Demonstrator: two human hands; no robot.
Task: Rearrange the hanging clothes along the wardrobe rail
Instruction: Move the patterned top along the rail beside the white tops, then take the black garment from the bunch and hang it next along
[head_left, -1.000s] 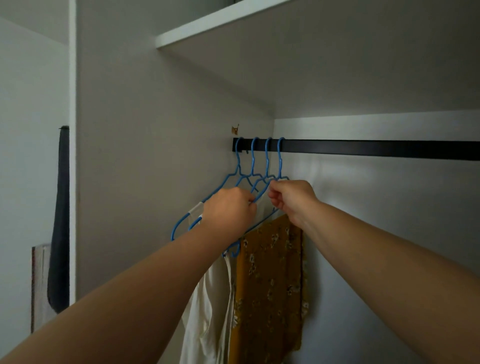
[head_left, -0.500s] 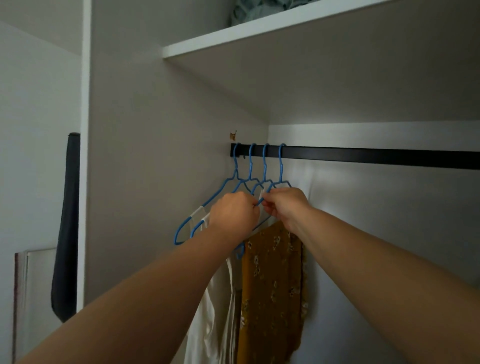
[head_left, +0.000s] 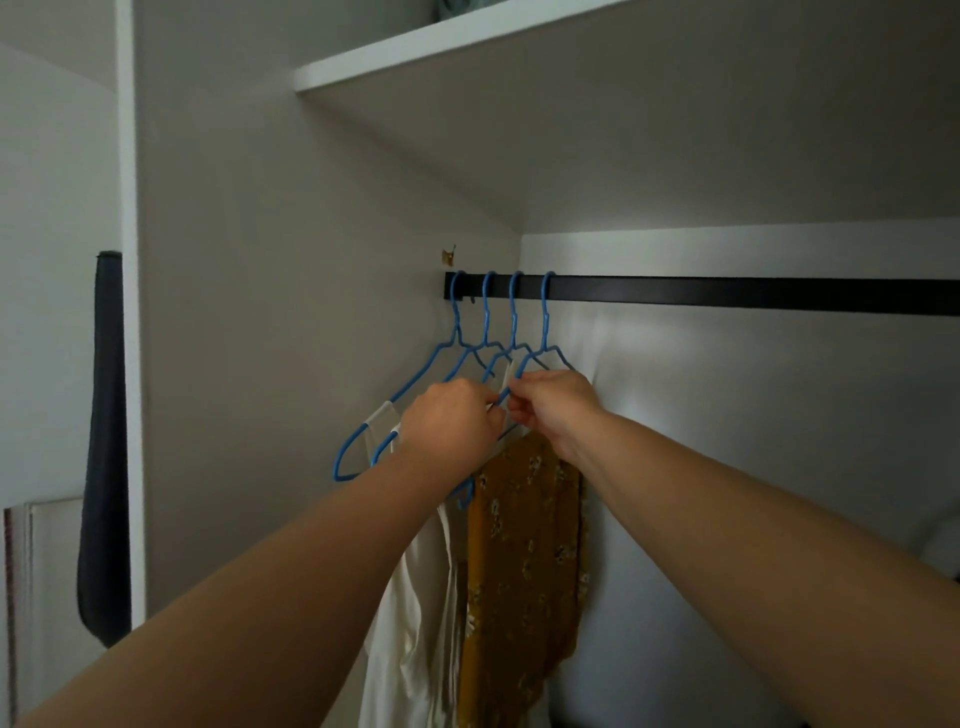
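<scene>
1. Four blue wire hangers (head_left: 485, 338) hang by their hooks at the far left end of the black wardrobe rail (head_left: 727, 294), close together and just beside the left side panel (head_left: 291, 312).
2. A white garment (head_left: 415, 597) hangs from the left hangers; a mustard floral garment (head_left: 524, 561) hangs just to its right. Both drop below the frame's lower edge.
3. The left hand (head_left: 449, 423) is raised in front of the hangers with fingers curled around the blue wire of a hanger shoulder.
4. The right hand (head_left: 553, 402) is just right of the left hand, nearly touching it. Its fingertips pinch the wire of the rightmost hanger where a pale strap crosses it.
5. The rail to the right of the fourth hook carries no hangers within view.
6. A white shelf (head_left: 467, 47) spans the wardrobe above the rail.
7. Outside the wardrobe, at far left, a dark strap-like item (head_left: 104, 441) hangs against the wall; what it is cannot be told.
</scene>
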